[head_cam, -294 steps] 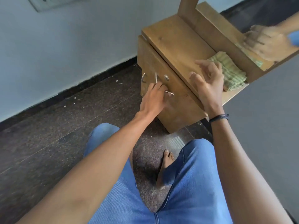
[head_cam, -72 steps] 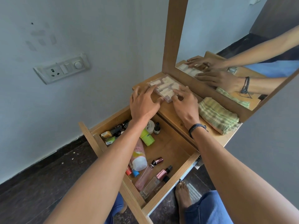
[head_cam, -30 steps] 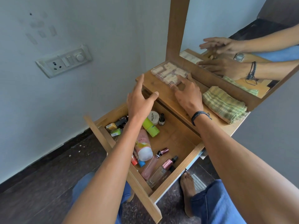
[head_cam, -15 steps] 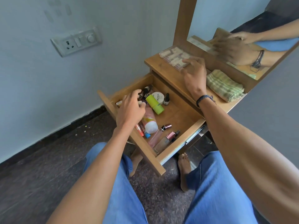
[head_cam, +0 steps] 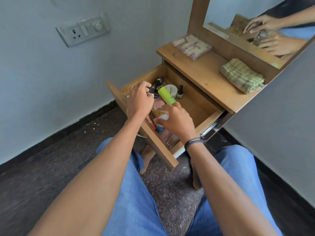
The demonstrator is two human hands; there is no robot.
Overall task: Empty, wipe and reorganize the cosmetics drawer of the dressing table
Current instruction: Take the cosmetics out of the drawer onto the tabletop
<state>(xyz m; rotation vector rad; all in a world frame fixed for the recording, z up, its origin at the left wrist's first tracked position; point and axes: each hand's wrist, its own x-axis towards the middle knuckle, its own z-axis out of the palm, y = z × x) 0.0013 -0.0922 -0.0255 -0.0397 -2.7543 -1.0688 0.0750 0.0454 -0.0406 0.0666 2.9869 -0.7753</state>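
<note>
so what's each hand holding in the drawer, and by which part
Left hand is closed over small items at the drawer's back left; what it holds is hidden. Right hand has its grip around the white cap end of the pink tube.

The drawer [head_cam: 209,114] and top [head_cam: 204,72] are matt wood. A woven checked cloth [head_cam: 242,76] lies folded. Beyond the right fingers [head_cam: 167,110], a smooth green plastic tube [head_cam: 166,95]; beneath them, clear glossy glass bottles [head_cam: 171,139].
</note>
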